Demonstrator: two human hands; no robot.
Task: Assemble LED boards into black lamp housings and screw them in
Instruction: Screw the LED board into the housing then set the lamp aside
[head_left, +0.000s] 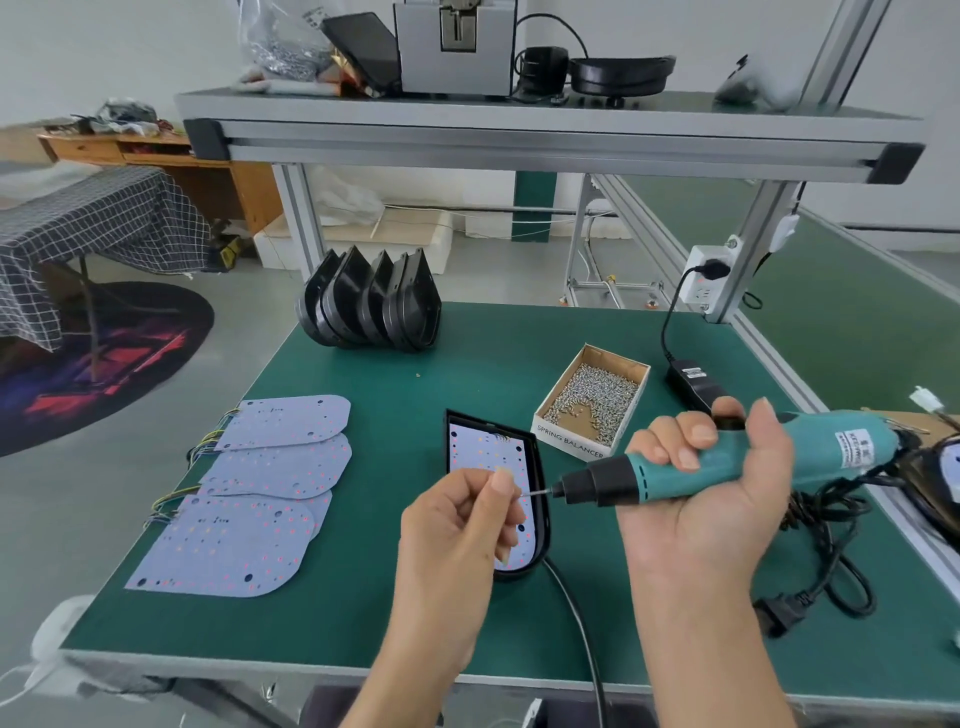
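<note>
Loading a screw onto the driver bit, above the housing.

Your right hand (711, 483) gripped the electric screwdriver (727, 460); your left hand (462, 514) had its fingers pinched on a screw at the bit tip. The black lamp housing (540, 499), LED board (483, 467) seated inside, lay below at 6 o'clock of the screw box (592, 402). A loosely seated screw could drop onto the surface (415, 405).

A small assembly workshop. A green-matted workbench (363, 519) framed in aluminium profile carries an overhead shelf (545, 130) at twelve o'clock. A cardboard box of screws (592, 402) sits at one o'clock, stacked black lamp housings (371, 306) at eleven, loose LED boards (249, 499) at nine, and an electric screwdriver (727, 462) at three.
</note>
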